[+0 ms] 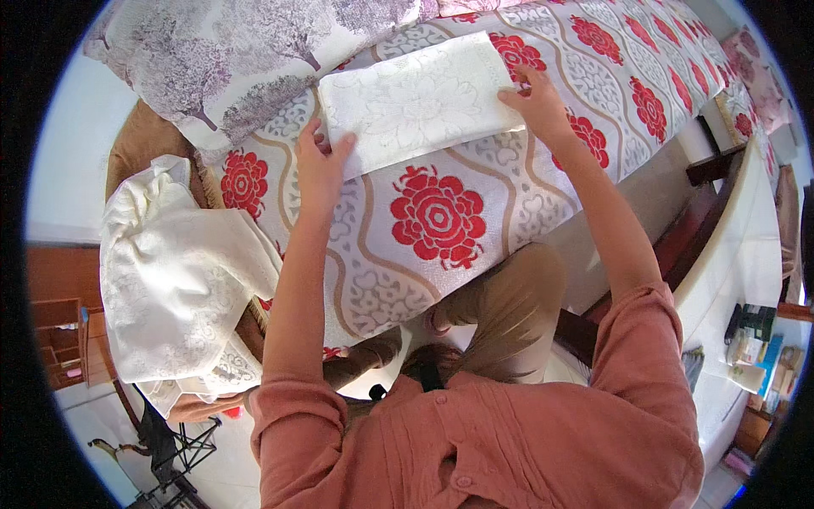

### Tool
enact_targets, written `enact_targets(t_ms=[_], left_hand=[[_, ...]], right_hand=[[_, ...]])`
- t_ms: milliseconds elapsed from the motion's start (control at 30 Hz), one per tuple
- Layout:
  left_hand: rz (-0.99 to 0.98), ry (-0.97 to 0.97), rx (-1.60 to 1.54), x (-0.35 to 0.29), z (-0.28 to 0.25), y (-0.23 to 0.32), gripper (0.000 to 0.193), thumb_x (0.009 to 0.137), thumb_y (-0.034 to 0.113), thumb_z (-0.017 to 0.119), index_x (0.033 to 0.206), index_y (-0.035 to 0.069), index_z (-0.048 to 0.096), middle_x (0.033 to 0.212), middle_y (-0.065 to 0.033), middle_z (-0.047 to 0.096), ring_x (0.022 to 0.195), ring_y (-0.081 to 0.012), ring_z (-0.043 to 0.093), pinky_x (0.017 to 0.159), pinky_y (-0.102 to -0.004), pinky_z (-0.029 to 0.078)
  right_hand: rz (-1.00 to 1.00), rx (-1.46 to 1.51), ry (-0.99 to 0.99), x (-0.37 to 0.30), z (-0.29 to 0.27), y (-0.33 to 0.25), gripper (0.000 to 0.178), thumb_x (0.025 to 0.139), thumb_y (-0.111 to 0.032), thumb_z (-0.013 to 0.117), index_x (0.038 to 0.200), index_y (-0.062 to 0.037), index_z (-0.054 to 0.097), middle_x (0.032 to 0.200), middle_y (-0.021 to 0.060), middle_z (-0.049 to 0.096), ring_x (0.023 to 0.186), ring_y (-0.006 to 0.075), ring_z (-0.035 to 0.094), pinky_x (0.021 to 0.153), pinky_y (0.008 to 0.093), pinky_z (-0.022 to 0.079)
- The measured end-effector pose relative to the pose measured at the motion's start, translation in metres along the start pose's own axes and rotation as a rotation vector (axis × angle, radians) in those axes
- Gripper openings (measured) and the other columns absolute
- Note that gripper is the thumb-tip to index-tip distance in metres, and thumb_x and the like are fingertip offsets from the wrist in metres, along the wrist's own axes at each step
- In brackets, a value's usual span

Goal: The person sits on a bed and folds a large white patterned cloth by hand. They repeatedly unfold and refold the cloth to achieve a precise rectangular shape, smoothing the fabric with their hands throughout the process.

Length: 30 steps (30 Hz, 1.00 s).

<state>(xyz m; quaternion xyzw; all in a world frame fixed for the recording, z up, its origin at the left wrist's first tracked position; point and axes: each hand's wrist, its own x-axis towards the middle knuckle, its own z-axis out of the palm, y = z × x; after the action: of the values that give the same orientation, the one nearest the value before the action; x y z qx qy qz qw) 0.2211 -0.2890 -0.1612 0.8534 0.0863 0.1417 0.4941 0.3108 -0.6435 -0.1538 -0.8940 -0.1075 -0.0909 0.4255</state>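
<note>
A white folded cloth with a tone-on-tone flower pattern lies flat on a sofa cover printed with red flowers and grey scrolls. At the cloth's left edge is my left hand, thumb and fingers apart, the thumb resting on the cloth's lower left corner. My right hand is at the opposite edge, its thumb touching the cloth and its bent fingers spread just beyond it. Neither hand is closed around the cloth.
A crumpled cream cloth drapes over the brown armrest at left. Behind the folded cloth rests a cushion with purple-grey trees. A black metal folding frame stands on the floor at lower left. At right are a pale curved tabletop and shelved items.
</note>
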Motion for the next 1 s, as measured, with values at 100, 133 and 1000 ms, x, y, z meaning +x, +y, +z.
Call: enact_targets(t_ms=[100, 133, 1000], left_hand=[[0.362, 0.049, 0.423, -0.032, -0.005, 0.018, 0.059, 0.082, 0.013, 0.071, 0.135, 0.006, 0.047, 0.126, -0.0192, 0.057, 0.118, -0.0327, 0.053, 0.096, -0.0428, 0.046], [0.46, 0.04, 0.58, -0.035, -0.01, 0.036, 0.059, 0.08, 0.012, 0.071, 0.133, 0.005, 0.048, 0.127, -0.018, 0.057, 0.121, -0.0343, 0.051, 0.099, -0.0452, 0.044], [0.741, -0.127, 1.183, 0.006, -0.031, 0.048, 0.047, 0.087, 0.01, 0.055, 0.134, 0.012, 0.053, 0.135, -0.0087, 0.057, 0.123, -0.0272, 0.055, 0.102, -0.047, 0.042]], right_hand=[[-0.42, -0.307, 0.032, -0.028, -0.012, -0.031, 0.062, 0.076, -0.016, 0.078, 0.134, -0.0116, 0.056, 0.135, 0.0117, 0.056, 0.125, 0.0287, 0.052, 0.1, 0.0414, 0.046], [-0.509, -0.425, -0.046, -0.033, -0.016, -0.034, 0.062, 0.075, -0.016, 0.078, 0.133, -0.0126, 0.056, 0.138, 0.0102, 0.054, 0.128, 0.0276, 0.049, 0.102, 0.042, 0.045], [-0.628, -0.621, 0.057, -0.045, 0.006, -0.028, 0.039, 0.084, -0.002, 0.061, 0.122, -0.0078, 0.06, 0.119, 0.0135, 0.066, 0.102, 0.0303, 0.066, 0.084, 0.0407, 0.055]])
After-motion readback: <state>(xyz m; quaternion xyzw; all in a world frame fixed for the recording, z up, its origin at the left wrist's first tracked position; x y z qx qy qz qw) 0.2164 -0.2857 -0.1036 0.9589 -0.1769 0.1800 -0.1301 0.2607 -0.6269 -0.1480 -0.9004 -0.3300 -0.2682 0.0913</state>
